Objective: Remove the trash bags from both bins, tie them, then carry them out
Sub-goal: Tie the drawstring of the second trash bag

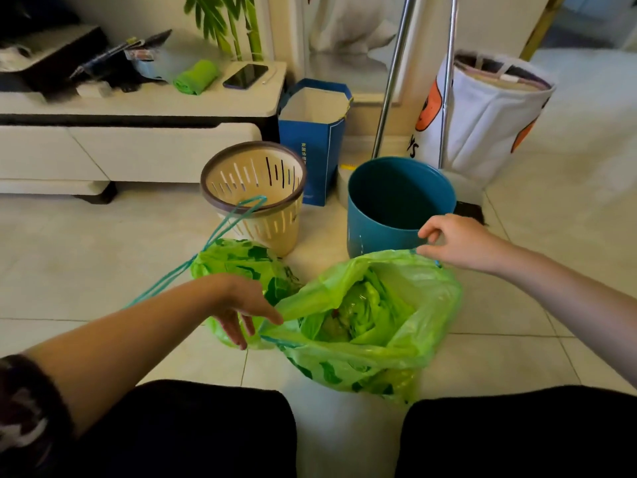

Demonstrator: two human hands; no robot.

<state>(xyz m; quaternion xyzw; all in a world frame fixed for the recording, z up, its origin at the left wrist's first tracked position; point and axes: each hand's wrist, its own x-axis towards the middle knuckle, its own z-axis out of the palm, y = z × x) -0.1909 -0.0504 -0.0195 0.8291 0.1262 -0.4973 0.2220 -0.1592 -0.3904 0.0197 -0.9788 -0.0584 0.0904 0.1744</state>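
The open green trash bag (pixel 372 326) lies between my hands: right hand (pixel 455 241) pinches its far drawstring, left hand (pixel 241 312) (fingers loose) seems only touching the near rim.

Soft, fairly bright indoor light, brightest upper right, glare on the pale floor (pixel 568 188), weak shadows, wide-angle bending at edges, upper-left corner dark and smeared, overall slightly soft focus.

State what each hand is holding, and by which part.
The right hand pinches the open green bag at its far rim, by the blue drawstring. The left hand reaches toward its near rim; a grip cannot be told.
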